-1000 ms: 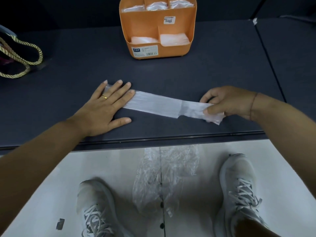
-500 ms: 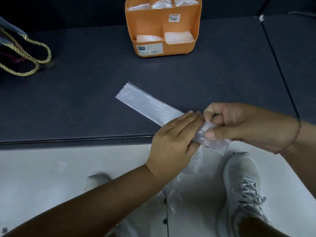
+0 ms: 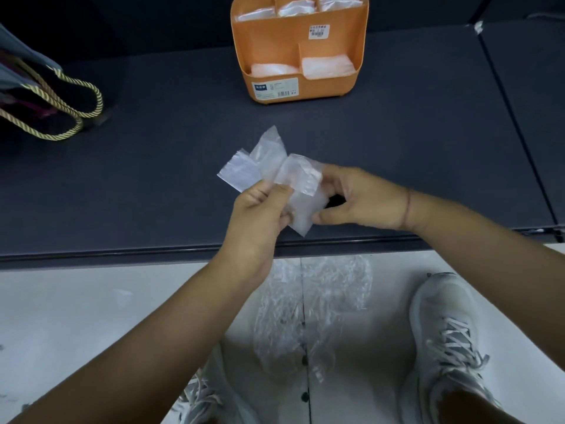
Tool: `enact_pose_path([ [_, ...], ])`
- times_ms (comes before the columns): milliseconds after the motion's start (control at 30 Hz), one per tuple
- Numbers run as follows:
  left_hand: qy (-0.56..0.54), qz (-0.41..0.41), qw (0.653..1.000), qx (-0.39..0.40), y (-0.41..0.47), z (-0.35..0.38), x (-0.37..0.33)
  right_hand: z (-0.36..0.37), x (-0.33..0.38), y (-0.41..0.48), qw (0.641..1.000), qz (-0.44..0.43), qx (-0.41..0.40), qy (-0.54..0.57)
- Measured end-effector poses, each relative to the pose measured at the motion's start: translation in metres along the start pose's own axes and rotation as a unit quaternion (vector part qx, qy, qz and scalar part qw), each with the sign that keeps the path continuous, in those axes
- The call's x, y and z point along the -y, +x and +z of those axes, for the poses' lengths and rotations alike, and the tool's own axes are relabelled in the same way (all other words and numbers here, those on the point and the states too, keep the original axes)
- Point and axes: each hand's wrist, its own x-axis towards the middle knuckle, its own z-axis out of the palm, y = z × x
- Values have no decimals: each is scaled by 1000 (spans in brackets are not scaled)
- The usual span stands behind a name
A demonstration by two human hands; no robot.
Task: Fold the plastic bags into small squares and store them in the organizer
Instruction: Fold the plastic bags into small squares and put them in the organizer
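Now left hand point(image 3: 260, 215) and right hand point(image 3: 363, 200) pinch the bag point(image 3: 244, 169); fold squarely between fingertips; press creases flat.

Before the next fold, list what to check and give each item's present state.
1. Grip on the plastic bag: ok. The left hand pinches it and the right hand holds the other side.
2. Bag shaped into a small square: not ok. Loose ends stick out unevenly.
3. Bag flat on the table for creasing: not ok. It is held up in the hands.
4. Organizer upright: ok.
5. Room in its front compartments: cannot tell. Both hold folded bags.
6. More bags to do: ok. Crumpled bags lie on the floor.
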Motion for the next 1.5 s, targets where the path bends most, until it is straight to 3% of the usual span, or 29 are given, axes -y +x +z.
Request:
enact_pose_path([
  [333,5,-51,992,-114,47,-41,2,27,-12,-2,975,22,-205,-76],
  [567,158,38,978,-135,71,-56,-7,30,-17,6,964,41,-248,-91],
  [700,297,118,935,-155,80,-61,-3,30,-16,6,962,39,-252,-92],
  [800,440,249,840,-197,73,-59,5,29,-16,4,964,39,-244,-94],
  [833,472,309,806,-178,65,-55,8,28,-16,4,965,39,-242,-93],
  [900,502,365,781,-71,44,-42,21,28,-15,3,966,41,-238,-92],
  [1000,533,349,766,86,16,-31,52,24,-11,-1,970,47,-224,-79],
  [1067,566,339,744,107,11,-34,70,21,-7,-7,975,60,-210,-46],
  [1267,499,391,772,39,14,-35,77,16,-3,-28,966,133,-179,131],
  [1333,474,404,782,33,15,-38,78,15,-3,-36,969,110,-174,137],
  [1400,456,392,798,41,14,-39,76,8,-2,-46,985,25,-158,59],
  [1500,430,367,823,58,12,-39,73,-3,-4,-47,991,-42,-51,-118],
])
